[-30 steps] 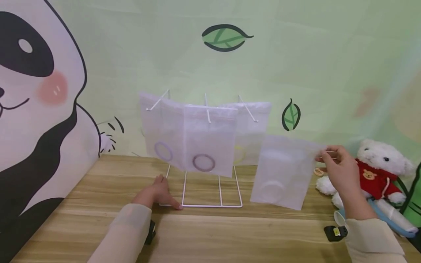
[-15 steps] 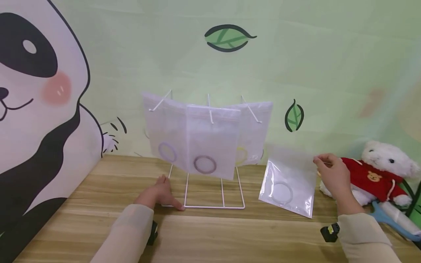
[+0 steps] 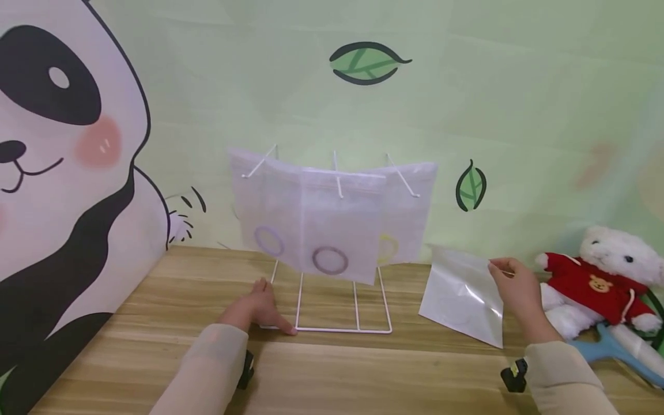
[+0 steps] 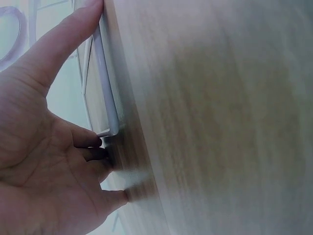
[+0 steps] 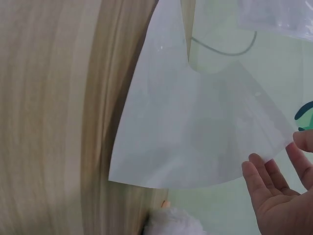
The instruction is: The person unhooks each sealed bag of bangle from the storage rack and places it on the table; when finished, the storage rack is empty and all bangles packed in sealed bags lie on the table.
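While the left hand [image 3: 257, 308] presses the rack base [image 4: 105, 105] flat-fingered, the right hand [image 3: 513, 288] pinches a plastic bag [image 3: 463, 297].

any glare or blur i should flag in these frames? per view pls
Head view: sharp overall; specular glare streak on the clear bag pinched by the right hand, hiding its contents. Left wrist view: table motion-smeared, left hand very close. Right wrist view: soft focus, bag milky.
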{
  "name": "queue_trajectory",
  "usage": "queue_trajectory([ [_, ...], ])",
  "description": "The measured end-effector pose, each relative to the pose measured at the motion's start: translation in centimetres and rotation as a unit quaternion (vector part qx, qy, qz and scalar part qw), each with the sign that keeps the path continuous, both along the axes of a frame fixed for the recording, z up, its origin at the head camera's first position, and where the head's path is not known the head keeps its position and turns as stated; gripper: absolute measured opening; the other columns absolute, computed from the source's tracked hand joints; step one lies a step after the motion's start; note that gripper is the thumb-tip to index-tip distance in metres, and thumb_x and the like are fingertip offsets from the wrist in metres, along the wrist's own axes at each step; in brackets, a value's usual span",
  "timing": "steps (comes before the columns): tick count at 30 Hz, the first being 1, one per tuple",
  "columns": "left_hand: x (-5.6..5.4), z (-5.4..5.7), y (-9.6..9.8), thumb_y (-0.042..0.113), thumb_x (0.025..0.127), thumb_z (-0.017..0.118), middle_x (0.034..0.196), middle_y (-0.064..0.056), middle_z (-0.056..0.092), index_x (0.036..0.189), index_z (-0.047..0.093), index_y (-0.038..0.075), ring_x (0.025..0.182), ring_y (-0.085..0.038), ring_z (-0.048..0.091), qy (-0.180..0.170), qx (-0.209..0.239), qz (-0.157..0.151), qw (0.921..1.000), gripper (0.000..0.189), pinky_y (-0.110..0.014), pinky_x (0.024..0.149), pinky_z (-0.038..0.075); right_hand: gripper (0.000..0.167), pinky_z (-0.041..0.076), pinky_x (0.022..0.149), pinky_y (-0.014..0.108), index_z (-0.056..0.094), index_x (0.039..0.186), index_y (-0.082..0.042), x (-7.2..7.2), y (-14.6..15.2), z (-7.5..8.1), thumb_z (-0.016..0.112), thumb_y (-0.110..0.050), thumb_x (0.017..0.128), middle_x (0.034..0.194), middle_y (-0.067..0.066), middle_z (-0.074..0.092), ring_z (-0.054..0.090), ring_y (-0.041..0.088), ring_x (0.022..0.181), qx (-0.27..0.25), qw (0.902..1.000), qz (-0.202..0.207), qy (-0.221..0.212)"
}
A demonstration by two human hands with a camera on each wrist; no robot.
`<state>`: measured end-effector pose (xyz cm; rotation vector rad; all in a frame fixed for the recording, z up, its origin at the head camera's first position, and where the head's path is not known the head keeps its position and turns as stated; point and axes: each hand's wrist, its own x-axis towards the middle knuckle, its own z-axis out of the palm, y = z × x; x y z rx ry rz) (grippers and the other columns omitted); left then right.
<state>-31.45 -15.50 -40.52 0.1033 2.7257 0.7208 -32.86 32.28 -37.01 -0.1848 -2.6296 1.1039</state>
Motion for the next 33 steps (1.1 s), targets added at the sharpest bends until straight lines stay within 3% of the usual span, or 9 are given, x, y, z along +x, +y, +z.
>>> queue_trajectory([
  [4, 0.0, -0.1, -0.1, 0.04, 0.069, 0.09, 0.157, -0.038, 0.003, 0.148, 0.01, -0.02, 0.146, -0.049, 0.009, 0.002, 0.001, 0.001, 1.0, 0.128, -0.057, 0.117, 0.018, 0.053, 0.042, 0.101, 0.058, 0.04, 0.146, 0.004, -0.1, -0.1, 0.0, 0.044, -0.03, 0.105, 0.145, 0.033, 0.042, 0.043, 0.049, 0.131, -0.019, 0.9998, -0.001, -0.01],
  [10, 0.0, -0.2, 0.0, 0.04, 0.068, 0.09, 0.157, -0.038, 0.004, 0.148, 0.011, -0.021, 0.146, -0.049, 0.008, 0.002, 0.001, 0.003, 1.0, 0.128, -0.057, 0.117, 0.017, 0.069, 0.037, 0.106, 0.06, 0.011, 0.158, -0.004, -0.3, -0.2, 0.3, 0.045, -0.031, 0.104, 0.156, 0.032, 0.023, 0.035, 0.05, 0.137, -0.064, 0.9978, 0.001, -0.016],
  [14, -0.1, -0.3, 0.0, 0.04, 0.068, 0.09, 0.157, -0.037, 0.004, 0.148, 0.011, -0.02, 0.147, -0.047, 0.007, 0.002, -0.005, 0.003, 1.0, 0.128, -0.057, 0.117, 0.017, 0.069, 0.035, 0.107, 0.061, 0.014, 0.157, 0.001, -0.7, -1.1, 1.0, 0.048, -0.024, 0.103, 0.156, 0.034, 0.02, 0.033, 0.05, 0.138, -0.045, 0.9988, 0.005, 0.017],
  [19, -0.3, -0.2, 0.0, 0.04, 0.069, 0.09, 0.157, -0.038, 0.005, 0.148, 0.011, -0.021, 0.147, -0.047, 0.006, 0.004, -0.007, 0.0, 1.0, 0.127, -0.056, 0.117, 0.017, 0.068, 0.032, 0.106, 0.065, 0.018, 0.156, 0.002, -1.1, -3.3, 2.6, 0.053, -0.02, 0.101, 0.153, 0.035, 0.023, 0.03, 0.052, 0.138, -0.011, 0.9979, 0.038, 0.051],
  [27, -0.4, -0.2, -0.1, 0.041, 0.068, 0.09, 0.157, -0.038, 0.004, 0.148, 0.011, -0.021, 0.147, -0.047, 0.004, 0.004, -0.003, -0.002, 1.0, 0.128, -0.055, 0.118, 0.016, 0.068, 0.028, 0.109, 0.065, 0.018, 0.158, -0.004, -2.2, -7.4, 6.3, 0.052, -0.026, 0.103, 0.16, 0.025, 0.021, 0.025, 0.045, 0.144, 0.003, 0.9946, 0.087, 0.056],
  [33, -0.4, -0.3, -0.2, 0.043, 0.069, 0.089, 0.157, -0.037, 0.004, 0.149, 0.011, -0.019, 0.148, -0.047, 0.003, -0.002, -0.003, -0.002, 1.0, 0.128, -0.056, 0.118, 0.016, 0.07, 0.027, 0.111, 0.063, 0.017, 0.159, -0.009, -3.5, -9.9, 8.9, 0.053, -0.028, 0.102, 0.161, 0.019, 0.022, 0.025, 0.04, 0.145, 0.01, 0.99, 0.113, 0.085],
])
